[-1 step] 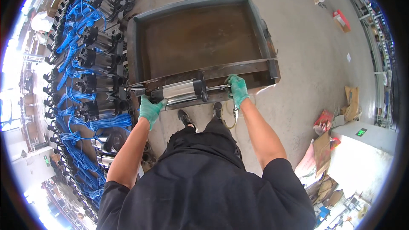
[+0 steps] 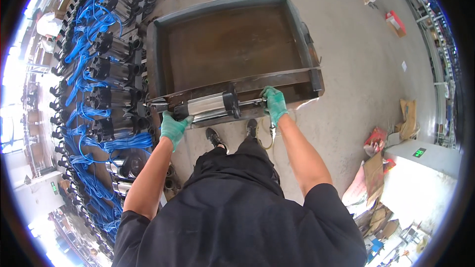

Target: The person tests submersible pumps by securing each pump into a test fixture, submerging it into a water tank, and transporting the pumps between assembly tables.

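A submersible pump (image 2: 207, 105) with a shiny steel cylinder and black end caps lies sideways across the near edge of a metal tank (image 2: 232, 75). My left hand (image 2: 173, 127), in a green glove, grips the pump's left end, with the thumb along its near side. My right hand (image 2: 275, 104), also gloved in green, is closed around a tool whose body is mostly hidden by the fingers. From that tool a thin metal shaft (image 2: 250, 101) reaches left to the pump's right end. Below the right hand hangs a silver fitting with a yellowish hose (image 2: 272, 136).
Rows of similar pumps (image 2: 114, 70) with bundled blue cables (image 2: 128, 141) stand along the left. A red box (image 2: 395, 23) lies on the floor at the far right. Cardboard (image 2: 374, 175) and sacks lean near a white cabinet (image 2: 420, 183) on the right.
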Demonstrator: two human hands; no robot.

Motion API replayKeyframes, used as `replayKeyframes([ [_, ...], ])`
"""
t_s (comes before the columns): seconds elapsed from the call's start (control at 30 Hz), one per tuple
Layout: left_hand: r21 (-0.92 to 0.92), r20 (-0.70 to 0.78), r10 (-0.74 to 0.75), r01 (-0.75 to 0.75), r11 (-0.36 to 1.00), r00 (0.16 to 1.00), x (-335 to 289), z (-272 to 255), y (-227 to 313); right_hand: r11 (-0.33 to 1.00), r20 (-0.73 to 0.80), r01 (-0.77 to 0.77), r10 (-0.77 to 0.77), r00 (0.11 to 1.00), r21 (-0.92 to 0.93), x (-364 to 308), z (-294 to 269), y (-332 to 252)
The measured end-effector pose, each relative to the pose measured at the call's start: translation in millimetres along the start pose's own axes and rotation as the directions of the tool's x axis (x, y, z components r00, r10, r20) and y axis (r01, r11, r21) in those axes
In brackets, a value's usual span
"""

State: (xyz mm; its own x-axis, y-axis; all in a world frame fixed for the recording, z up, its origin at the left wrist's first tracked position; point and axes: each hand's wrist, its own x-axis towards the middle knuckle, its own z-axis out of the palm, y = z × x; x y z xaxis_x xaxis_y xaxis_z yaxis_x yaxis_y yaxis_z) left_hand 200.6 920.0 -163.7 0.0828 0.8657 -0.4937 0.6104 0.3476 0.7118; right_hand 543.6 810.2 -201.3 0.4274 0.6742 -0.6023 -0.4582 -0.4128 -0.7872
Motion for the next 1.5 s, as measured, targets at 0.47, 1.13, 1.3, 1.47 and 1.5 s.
replayKeyframes([
  [0.47,-0.062,-0.028,0.089,-0.091,0.994,0.996,-7,7,3,0.484,0.017,0.323,-0.535,0.845,-0.813,8,-142,-54],
  [1.13,0.241,-0.509,0.190,-0.073,0.968,0.839,61,-84,-53,0.184,-0.021,0.104,-0.577,0.817,-0.977,33,-117,-108],
  [1.3,-0.422,-0.012,-0.393,0.352,0.836,0.919,97,-113,-44,0.345,0.313,0.542,-0.536,0.784,-0.766,-42,31,-89],
  [1.47,-0.610,0.142,-0.367,0.373,0.699,0.919,107,-114,-50,0.164,0.362,0.552,-0.600,0.714,-0.818,-47,121,-49],
  [1.5,-0.611,0.151,-0.368,0.379,0.695,0.918,103,-111,-49,0.107,0.328,0.456,-0.556,0.764,-0.883,-47,132,-47],
])
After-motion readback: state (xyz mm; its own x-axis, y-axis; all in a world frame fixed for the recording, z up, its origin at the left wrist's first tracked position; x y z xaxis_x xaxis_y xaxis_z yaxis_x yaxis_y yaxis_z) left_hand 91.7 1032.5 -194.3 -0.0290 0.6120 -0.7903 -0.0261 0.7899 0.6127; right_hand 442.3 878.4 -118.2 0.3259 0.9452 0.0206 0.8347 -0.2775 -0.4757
